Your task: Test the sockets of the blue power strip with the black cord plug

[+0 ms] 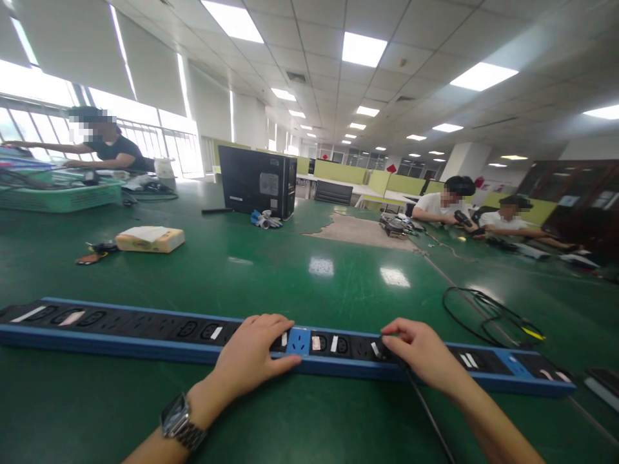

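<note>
Long blue-edged black power strip lies across the near green tabletop. Left hand spans its width, thumb at near edge. Right hand, to the right, narrowly pinches the black plug of a black cable at a socket; insertion depth unclear.

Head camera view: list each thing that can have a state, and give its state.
Long blue-and-black power strip: flat, under the left hand.
Black plug: pinched by the right hand; seating unclear.
Thin black cable at right: loosely coiled.
Black boxy computer case: upright.
Blue-and-grey gloves: crumpled.
Green plastic basket: filled.
Rectangular ceiling lights: lit.
</note>
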The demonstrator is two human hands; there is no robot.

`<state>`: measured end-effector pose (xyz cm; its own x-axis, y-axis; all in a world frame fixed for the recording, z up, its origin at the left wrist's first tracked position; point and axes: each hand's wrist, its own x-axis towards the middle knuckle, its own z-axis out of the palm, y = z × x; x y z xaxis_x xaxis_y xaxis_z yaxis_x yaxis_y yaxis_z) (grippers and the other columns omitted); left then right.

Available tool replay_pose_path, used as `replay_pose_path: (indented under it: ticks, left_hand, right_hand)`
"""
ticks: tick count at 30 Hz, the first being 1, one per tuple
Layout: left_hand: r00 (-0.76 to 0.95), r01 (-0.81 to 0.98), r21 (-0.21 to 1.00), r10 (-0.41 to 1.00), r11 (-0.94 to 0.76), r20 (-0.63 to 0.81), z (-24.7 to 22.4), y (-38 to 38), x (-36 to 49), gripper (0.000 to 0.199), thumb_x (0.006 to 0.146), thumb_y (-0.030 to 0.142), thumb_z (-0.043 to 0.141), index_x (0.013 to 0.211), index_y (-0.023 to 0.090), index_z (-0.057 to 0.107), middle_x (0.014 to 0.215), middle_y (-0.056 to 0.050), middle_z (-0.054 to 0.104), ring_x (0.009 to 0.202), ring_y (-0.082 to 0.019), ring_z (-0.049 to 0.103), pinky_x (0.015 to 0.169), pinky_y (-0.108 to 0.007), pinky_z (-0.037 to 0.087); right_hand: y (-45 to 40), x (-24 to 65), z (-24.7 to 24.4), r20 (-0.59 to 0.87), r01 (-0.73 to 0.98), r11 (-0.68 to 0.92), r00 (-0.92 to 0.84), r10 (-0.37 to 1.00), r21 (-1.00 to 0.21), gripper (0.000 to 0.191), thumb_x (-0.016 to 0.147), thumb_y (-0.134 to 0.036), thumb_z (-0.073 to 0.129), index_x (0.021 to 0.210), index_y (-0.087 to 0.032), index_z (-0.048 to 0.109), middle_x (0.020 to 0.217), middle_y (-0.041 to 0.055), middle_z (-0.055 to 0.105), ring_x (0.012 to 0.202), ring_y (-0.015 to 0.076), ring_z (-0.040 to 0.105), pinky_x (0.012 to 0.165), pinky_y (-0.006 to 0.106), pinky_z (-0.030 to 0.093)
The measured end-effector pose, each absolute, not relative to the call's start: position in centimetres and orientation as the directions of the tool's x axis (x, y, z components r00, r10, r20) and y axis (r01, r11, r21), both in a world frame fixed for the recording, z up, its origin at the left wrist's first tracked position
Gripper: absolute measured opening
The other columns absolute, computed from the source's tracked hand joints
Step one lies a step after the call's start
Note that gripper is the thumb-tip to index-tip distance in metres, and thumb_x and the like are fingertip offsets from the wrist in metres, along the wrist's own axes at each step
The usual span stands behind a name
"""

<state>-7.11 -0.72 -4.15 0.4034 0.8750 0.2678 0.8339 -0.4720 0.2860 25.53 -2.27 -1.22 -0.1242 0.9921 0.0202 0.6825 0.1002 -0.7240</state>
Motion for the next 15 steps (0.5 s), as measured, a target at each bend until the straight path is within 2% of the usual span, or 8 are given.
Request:
replay_pose_path:
  ticks: [6,15]
  left_hand:
    - [0.42,0.821,0.27,0.852,-0.504,0.314,-4.3,-0.8,-7.1,0.055,0.075,0.057,0.062,0.119,0.023,0.062,0.12,-0.007,0.065,0.11,-0.026,0.058,0.099,-0.043,0.041]
    - [0.424,0.82,0.271,0.854,-0.504,0.303,-4.3,-0.8,-7.1,0.056,0.075,0.056,0.063,0.119,0.022,0.061,0.12,-0.007,0.065,0.11,-0.027,0.058,0.099,-0.045,0.041]
  right_hand:
    - [-1.0,22.2,-1.6,0.043,0.777,0.091,-0.082,0.996,-0.623,0.015,0.075,-0.027,0.052,0.073,-0.017,0.062,0.055,-0.003,0.053,0.054,0.0119,0.048,0.051,0.023,0.031]
    - [-0.2,21.9,-0.7,0.016,0.866,0.1,-0.107,0.994,-0.49,0.016,0.074,-0.026,0.05,0.07,-0.018,0.064,0.066,0.0021,0.065,0.062,0.0145,0.057,0.057,0.024,0.035]
